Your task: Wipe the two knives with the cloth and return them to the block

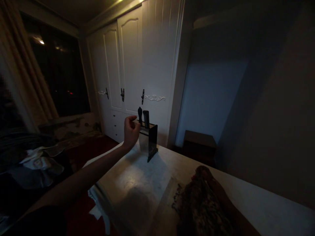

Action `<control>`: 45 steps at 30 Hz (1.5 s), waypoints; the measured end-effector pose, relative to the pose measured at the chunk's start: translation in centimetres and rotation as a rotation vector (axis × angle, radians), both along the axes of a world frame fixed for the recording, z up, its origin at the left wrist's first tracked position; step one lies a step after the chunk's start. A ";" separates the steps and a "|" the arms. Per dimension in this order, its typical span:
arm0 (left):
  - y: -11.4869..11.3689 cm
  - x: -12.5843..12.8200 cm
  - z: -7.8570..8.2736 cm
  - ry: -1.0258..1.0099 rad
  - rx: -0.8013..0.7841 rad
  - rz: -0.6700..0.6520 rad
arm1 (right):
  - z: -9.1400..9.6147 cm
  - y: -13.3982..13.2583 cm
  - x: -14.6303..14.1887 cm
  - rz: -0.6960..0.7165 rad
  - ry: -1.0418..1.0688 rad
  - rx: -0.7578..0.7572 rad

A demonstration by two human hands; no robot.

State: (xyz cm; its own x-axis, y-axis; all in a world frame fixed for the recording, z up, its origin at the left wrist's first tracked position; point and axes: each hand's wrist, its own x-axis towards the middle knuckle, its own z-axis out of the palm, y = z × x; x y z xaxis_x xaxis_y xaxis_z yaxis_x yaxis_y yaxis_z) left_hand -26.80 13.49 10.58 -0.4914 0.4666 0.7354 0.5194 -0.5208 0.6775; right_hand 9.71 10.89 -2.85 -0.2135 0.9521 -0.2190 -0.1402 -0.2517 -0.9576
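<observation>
A knife block [153,139] with dark sides and a paler front stands upright on the white tabletop. Two dark-handled tools, probably knives [146,118], stick up out of its top. Beside its upper left edge is my left hand [131,131], fingers bent and thumb apart from them, with nothing visible in between. I cannot tell whether the fingertips touch the block. At the lower right, my right hand [205,173] grips a bunched patterned cloth [200,203] with dark and light markings. Dim light hides most of those fingers.
The white table [265,193] runs to the right edge, with a clear sheet [167,200] near the cloth. Behind stand a white wardrobe [157,65] and a low dark box [199,139]. Clothes [41,160] lie in a pile at left, below a curtain [29,62].
</observation>
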 end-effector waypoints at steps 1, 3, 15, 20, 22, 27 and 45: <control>-0.6 0.8 -0.6 0.026 0.000 -0.034 | 0.1 -0.1 0.0 0.000 0.000 -0.007; -1.7 2.5 -1.9 0.098 0.014 -0.142 | 0.3 -0.3 -0.1 -0.009 0.006 -0.011; -3.8 12.2 -10.0 0.511 -0.108 -0.935 | 0.2 -0.9 0.1 0.020 0.167 -0.010; -2.8 13.2 -12.9 0.490 -0.158 -1.022 | 0.2 -0.8 0.6 -0.007 0.232 -0.024; -2.1 13.0 -13.8 0.481 -0.223 -1.012 | 0.3 -0.7 0.8 -0.027 0.250 -0.030; -0.9 12.2 -14.4 0.474 -0.425 -0.913 | 0.9 -0.7 1.4 -0.057 0.202 0.050; 0.3 11.8 -15.2 0.561 -0.398 -0.975 | 5.2 -4.2 3.2 -0.652 -0.275 0.513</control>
